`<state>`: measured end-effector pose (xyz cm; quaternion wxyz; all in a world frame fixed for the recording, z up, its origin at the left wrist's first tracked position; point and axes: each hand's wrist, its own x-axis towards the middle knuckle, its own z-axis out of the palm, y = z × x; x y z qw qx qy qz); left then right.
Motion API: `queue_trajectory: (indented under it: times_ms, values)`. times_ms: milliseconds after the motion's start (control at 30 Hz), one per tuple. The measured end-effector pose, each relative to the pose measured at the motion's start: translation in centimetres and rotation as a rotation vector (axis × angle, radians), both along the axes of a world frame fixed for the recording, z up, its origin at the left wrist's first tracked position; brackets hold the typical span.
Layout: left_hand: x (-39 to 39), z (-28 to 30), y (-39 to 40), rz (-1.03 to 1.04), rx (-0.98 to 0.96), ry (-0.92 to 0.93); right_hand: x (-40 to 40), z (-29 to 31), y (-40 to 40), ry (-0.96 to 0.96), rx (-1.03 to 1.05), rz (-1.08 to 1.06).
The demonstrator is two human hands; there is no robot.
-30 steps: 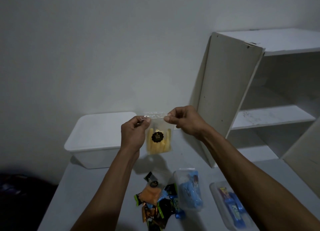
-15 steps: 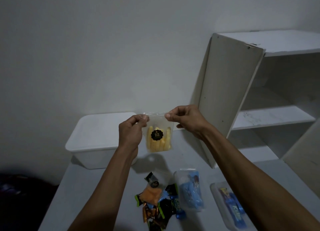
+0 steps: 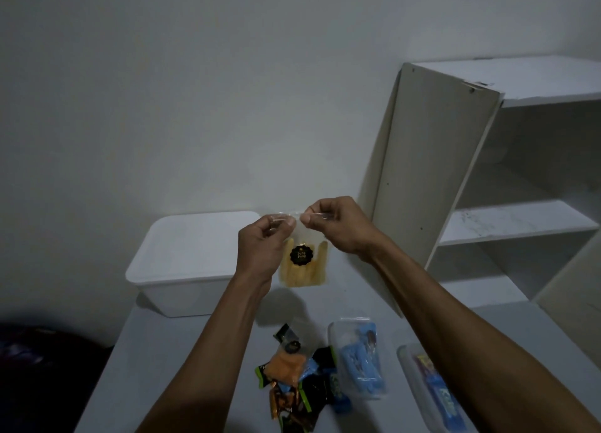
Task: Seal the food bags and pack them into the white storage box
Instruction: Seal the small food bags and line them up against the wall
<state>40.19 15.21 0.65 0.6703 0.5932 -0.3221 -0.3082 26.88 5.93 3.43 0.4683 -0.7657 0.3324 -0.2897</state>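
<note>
The left hand (image 3: 263, 247) and right hand (image 3: 338, 227) each pinch the top strip of a clear bag of yellow sticks (image 3: 304, 263), held up in the air in front of the white storage box (image 3: 188, 253). That box sits lidded at the back of the bench (image 3: 182, 367), so I judge nothing packed yet. A loose pile of snack packets (image 3: 292, 384) and two clear bags of blue packets (image 3: 359, 358) lie on the bench awaiting their turn.

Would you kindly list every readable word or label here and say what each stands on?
"Pang Pang": black sticker on the clear bag of yellow sticks held up by both hands.
Blue wrapper in the clear bag at lower right: large white letters, too blurred to read.
Wrappers in the snack pile: print too small to read.
</note>
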Motion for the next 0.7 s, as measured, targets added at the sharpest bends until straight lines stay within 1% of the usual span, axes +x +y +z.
queue_trajectory:
  times_ms: [233, 300, 400, 567, 633, 700]
  values:
    - [-0.4, -0.1, -0.4, 0.025, 0.022, -0.011, -0.4, -0.1, 0.1, -0.021, 0.035, -0.044]
    - [-0.2, -0.2, -0.3, 0.002, 0.028, -0.033, -0.7, 0.3, 0.1, -0.005, 0.100, -0.016]
    - [0.5, -0.2, -0.2, -0.094, 0.026, -0.106, -1.4, 1.5, -0.3, 0.055, 0.217, 0.036]
    - [0.9, -0.5, -0.3, -0.160, 0.049, -0.152, -1.5, 2.1, -0.7, 0.211, 0.091, 0.132]
    - [0.9, -0.8, -0.3, -0.152, 0.058, -0.154, -1.3, 2.0, -0.9, 0.234, 0.087, 0.131]
    - [0.7, -1.0, -0.4, -0.090, 0.062, -0.192, -1.0, 1.7, -1.0, 0.226, 0.104, 0.107]
